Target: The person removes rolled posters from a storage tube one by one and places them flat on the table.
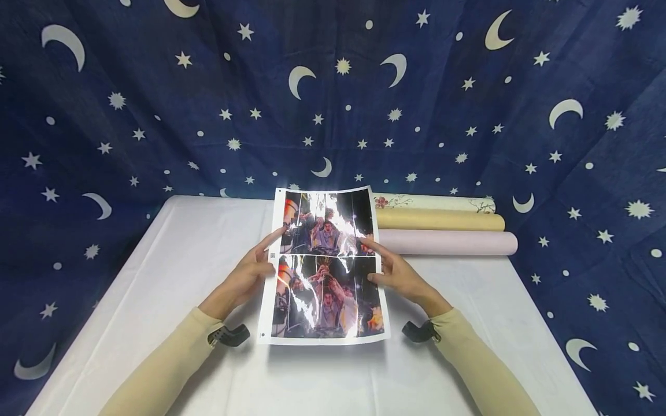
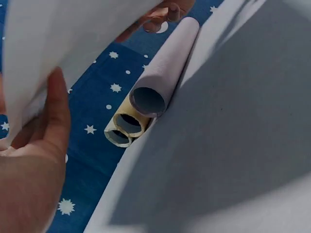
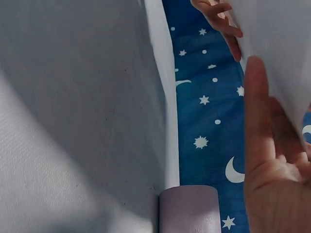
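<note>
Facing a dark blue curtain printed with pale moons, stars and dots, hung behind and along both sides of a white-covered surface. Reaching in from the near side, over that surface, with a cream left sleeve and a matching right sleeve. Holding up a glossy printed sheet above the middle of the surface, slightly bowed along its top edge, with a soft shadow below. Showing two stacked photographs of people with raised arms on the front, partly lost under streaks of glare; showing plain white on the back in both wrist views. Lying close together toward the back right, partly hidden by the sheet: a pink roll nearest, then a gold roll, then a floral cream roll. Pinching the sheet's left edge with the left hand and its right edge with the right hand, with digits on both front and back. Wearing curved black pieces at both wrists. Bearing a tiny square code on the sheet's left margin.
</note>
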`<action>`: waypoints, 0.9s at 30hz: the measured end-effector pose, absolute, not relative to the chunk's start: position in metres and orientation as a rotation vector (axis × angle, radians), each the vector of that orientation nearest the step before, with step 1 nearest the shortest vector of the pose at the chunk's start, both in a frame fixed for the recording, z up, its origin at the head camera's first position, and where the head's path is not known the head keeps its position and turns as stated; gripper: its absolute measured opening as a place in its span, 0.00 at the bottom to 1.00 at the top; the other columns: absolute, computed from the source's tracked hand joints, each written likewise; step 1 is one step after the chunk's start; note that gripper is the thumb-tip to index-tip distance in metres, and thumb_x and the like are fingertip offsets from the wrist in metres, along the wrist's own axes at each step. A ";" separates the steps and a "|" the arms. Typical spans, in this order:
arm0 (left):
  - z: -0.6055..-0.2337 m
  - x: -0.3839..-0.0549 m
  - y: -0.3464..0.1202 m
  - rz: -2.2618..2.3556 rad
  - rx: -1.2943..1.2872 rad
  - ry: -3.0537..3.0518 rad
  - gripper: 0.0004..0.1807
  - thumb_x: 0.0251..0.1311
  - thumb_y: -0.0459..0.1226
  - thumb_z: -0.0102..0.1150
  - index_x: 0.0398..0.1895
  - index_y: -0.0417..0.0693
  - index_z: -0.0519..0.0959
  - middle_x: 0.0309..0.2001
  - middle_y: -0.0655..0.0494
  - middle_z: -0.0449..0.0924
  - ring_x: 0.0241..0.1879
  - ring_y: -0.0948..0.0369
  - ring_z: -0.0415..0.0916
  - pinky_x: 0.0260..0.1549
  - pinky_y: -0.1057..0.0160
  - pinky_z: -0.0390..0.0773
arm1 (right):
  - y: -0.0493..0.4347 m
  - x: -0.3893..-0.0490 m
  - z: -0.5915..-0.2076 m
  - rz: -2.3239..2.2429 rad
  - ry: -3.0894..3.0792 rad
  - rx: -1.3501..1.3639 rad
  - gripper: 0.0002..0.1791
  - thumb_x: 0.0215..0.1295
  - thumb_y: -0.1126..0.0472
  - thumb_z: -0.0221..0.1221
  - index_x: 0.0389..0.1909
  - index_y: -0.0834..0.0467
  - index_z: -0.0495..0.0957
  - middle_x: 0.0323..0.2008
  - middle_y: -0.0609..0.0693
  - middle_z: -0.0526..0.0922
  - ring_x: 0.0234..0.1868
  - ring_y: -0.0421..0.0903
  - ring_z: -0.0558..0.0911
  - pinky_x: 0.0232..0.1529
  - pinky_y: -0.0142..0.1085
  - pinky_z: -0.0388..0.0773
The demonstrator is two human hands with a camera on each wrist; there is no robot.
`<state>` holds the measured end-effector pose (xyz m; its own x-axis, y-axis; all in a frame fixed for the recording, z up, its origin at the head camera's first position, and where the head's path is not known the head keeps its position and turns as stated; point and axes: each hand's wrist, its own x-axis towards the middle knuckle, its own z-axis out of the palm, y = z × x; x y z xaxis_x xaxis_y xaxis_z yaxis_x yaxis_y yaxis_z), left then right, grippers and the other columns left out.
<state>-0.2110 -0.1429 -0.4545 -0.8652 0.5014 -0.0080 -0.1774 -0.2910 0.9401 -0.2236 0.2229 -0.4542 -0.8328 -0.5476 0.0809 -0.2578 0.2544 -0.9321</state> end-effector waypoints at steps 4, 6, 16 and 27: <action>-0.453 -0.210 -0.144 2.221 0.434 1.415 0.56 0.44 0.16 0.40 0.79 0.63 0.44 0.79 0.52 0.48 0.65 0.63 0.70 0.61 0.63 0.74 | 0.225 -0.224 -0.455 -1.780 2.076 -0.774 0.46 0.58 0.74 0.61 0.77 0.54 0.53 0.68 0.65 0.67 0.10 0.30 0.60 0.11 0.27 0.60; -0.454 -0.209 -0.143 2.227 0.428 1.391 0.56 0.45 0.16 0.39 0.79 0.64 0.43 0.79 0.50 0.47 0.66 0.62 0.70 0.62 0.63 0.73 | 0.225 -0.223 -0.454 -1.838 1.999 -0.774 0.46 0.58 0.76 0.59 0.77 0.58 0.51 0.63 0.64 0.72 0.13 0.28 0.66 0.13 0.25 0.67; -0.460 -0.211 -0.137 2.117 0.248 2.058 0.47 0.55 0.20 0.47 0.77 0.60 0.50 0.72 0.43 0.62 0.60 0.55 0.77 0.49 0.64 0.82 | 0.211 -0.221 -0.454 -1.766 2.333 -0.640 0.38 0.59 0.73 0.61 0.71 0.55 0.64 0.72 0.59 0.62 0.39 0.35 0.82 0.37 0.25 0.81; -0.454 -0.212 -0.154 1.637 0.226 2.840 0.22 0.65 0.34 0.58 0.63 0.49 0.72 0.60 0.36 0.75 0.51 0.41 0.82 0.43 0.49 0.85 | 0.181 -0.223 -0.454 -1.880 2.309 -0.568 0.33 0.61 0.77 0.55 0.69 0.61 0.65 0.70 0.62 0.62 0.62 0.68 0.74 0.46 0.37 0.84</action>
